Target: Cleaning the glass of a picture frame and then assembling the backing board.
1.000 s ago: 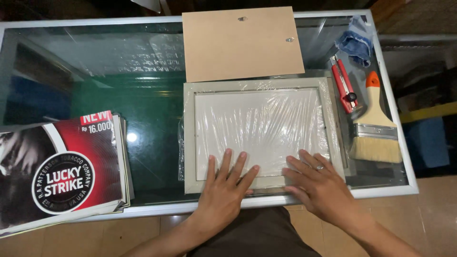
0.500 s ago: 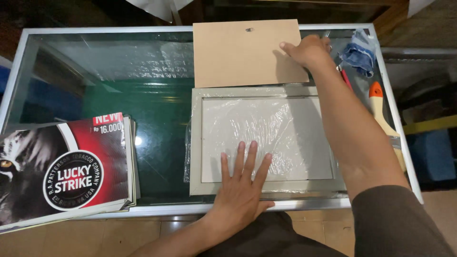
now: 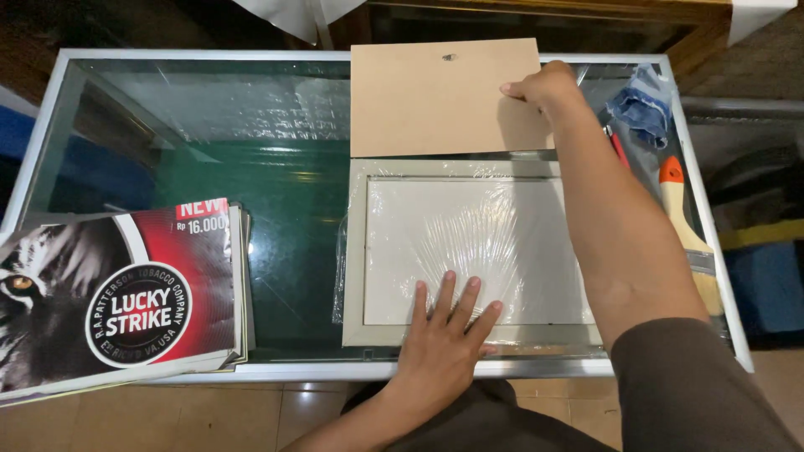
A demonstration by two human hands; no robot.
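Note:
A white picture frame (image 3: pixel 356 251) wrapped in clear plastic film lies face down on the glass table. My left hand (image 3: pixel 444 335) rests flat on its near edge, fingers spread. A brown backing board (image 3: pixel 435 100) lies just beyond the frame. My right hand (image 3: pixel 544 86) is stretched out over the frame and grips the board's right edge with closed fingers.
A stack of printed posters (image 3: pixel 117 293) hangs over the table's near left corner. A paintbrush with an orange handle (image 3: pixel 682 218), a red cutter (image 3: pixel 618 149) and a blue cloth (image 3: pixel 641 105) lie along the right side. The table has a white rim (image 3: pixel 251 370).
My right hand left the frame's near edge, reached to the far side and took the board's right edge. The left hand stayed flat on the frame.

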